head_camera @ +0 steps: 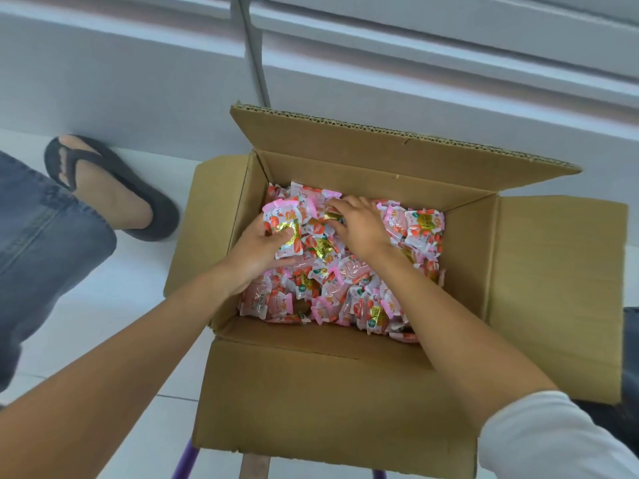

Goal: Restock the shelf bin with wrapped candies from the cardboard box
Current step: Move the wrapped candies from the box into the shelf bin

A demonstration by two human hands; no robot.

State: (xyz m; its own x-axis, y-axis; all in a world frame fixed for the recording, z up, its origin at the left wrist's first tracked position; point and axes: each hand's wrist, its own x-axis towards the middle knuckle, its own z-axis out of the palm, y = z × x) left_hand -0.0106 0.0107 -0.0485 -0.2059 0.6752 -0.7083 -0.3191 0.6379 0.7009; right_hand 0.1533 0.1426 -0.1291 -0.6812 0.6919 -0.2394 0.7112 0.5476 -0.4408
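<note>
Wrapped candies are being gathered inside the open cardboard box: several are being clutched in the left hand, while the right hand is being pressed, fingers curled, onto the pile. A lift toward the unseen shelf bin is likely being prepared.

One cardboard box holds too many wrapped candies to count, with two hands in it and one sandal beside it.
</note>
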